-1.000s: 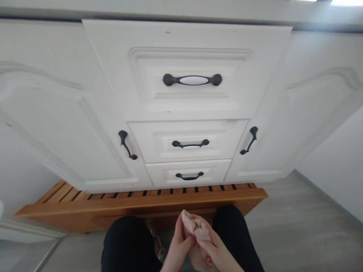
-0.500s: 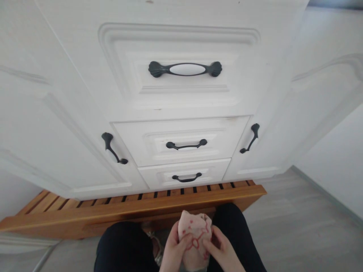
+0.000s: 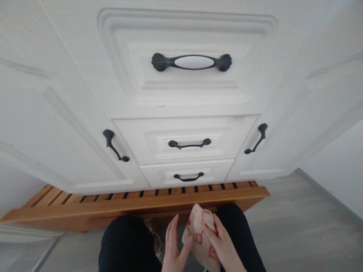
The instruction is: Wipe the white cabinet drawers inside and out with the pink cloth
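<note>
A folded pale pink cloth with red line patterns hangs between my knees at the bottom of the head view. My right hand grips its right side, the thumb lying across the front. On the cloth's left is my left hand, open, its fingers pointing up and its thumb apart from them. The thumb tip meets or overlaps the cloth's left edge; I cannot tell whether it touches. The back of the cloth and the fingers behind it are hidden.
A white cabinet with drawers and dark handles rises in front of me. It stands on a slatted wooden bench. My dark-trousered knees are close to the bench's front edge. Grey floor extends to the right.
My left hand has let go of the cloth's left side and opened, moving slightly left. The cloth, still in my right hand, has tilted, its lower end swinging right.
</note>
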A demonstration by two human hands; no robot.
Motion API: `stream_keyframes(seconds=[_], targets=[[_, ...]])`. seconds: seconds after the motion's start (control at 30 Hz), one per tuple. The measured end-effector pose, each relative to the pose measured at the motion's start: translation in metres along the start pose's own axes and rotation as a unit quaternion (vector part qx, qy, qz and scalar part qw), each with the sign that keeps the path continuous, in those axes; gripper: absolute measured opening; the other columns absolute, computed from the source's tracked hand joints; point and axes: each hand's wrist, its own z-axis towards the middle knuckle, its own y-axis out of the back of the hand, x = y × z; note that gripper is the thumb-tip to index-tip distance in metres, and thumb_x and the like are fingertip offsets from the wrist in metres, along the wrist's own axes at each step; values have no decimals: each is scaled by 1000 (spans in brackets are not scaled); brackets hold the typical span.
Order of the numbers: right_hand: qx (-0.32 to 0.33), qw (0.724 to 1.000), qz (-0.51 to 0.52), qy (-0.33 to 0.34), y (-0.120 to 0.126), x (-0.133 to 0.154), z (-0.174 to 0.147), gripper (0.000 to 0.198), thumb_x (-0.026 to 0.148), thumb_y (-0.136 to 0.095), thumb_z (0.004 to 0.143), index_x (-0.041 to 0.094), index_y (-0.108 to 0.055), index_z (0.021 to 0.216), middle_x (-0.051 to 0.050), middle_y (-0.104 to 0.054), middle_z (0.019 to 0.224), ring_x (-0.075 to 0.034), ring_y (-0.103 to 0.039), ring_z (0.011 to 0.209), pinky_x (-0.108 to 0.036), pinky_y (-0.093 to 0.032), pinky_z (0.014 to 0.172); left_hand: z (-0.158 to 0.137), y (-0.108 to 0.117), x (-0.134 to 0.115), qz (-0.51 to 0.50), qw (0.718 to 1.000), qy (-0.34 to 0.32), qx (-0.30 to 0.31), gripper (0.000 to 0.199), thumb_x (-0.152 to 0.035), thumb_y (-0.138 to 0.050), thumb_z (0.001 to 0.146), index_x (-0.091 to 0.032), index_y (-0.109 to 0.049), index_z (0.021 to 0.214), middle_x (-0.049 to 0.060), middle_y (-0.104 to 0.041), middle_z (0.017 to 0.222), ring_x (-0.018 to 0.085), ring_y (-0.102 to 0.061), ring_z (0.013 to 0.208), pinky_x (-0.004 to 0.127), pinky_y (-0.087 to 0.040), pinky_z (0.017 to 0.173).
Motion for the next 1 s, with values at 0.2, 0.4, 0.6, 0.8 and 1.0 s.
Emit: stream_keyframes(seconds=[0.2, 0.4, 0.6, 0.8, 1.0], targets=[[112, 981, -146, 58, -30, 31, -12, 28, 34, -59, 89, 24, -68, 114, -6, -72, 108, -24, -66, 102, -34, -49, 94, -2, -6, -18, -257, 947, 68, 183, 87, -60, -73, 77, -30, -37, 151, 11, -41, 157, 33, -28, 151, 47, -22, 124], [147, 981, -123, 3, -28, 29, -15, 56, 23, -55, 86, 34, -55, 141, -3, -58, 143, -25, -54, 131, -43, -38, 114, -5, 11, -25, -354, 887, 199, 221, 81, -54, -86, 66, -26, -57, 136, 14, -63, 137, 35, -56, 131, 49, -35, 116], [126, 973, -190, 48, -27, 30, -18, 45, 31, -51, 94, 29, -56, 138, -6, -59, 140, -24, -50, 133, -43, -31, 119, -13, 6, -38, -261, 919, 191, 225, 66, -57, -84, 67, -22, -67, 122, 12, -77, 101, 30, -73, 92, 44, -54, 90], [-9, 964, -222, 149, -21, 12, -10, 27, 42, -52, 94, 25, -66, 111, -8, -63, 114, -23, -59, 111, -39, -45, 103, -11, 0, -51, -254, 947, 124, 151, 73, -47, -86, 69, -26, -59, 133, 10, -55, 147, 33, -42, 143, 43, -31, 121], [-79, 987, 97, -97, 10, -38, 7, 64, 67, -64, 77, 23, -60, 124, -12, -59, 134, -29, -48, 134, -45, -36, 113, -13, 6, -67, -402, 863, 267, 149, 100, -27, -88, 66, -25, -34, 150, 14, -67, 132, 36, -57, 129, 50, -42, 113]])
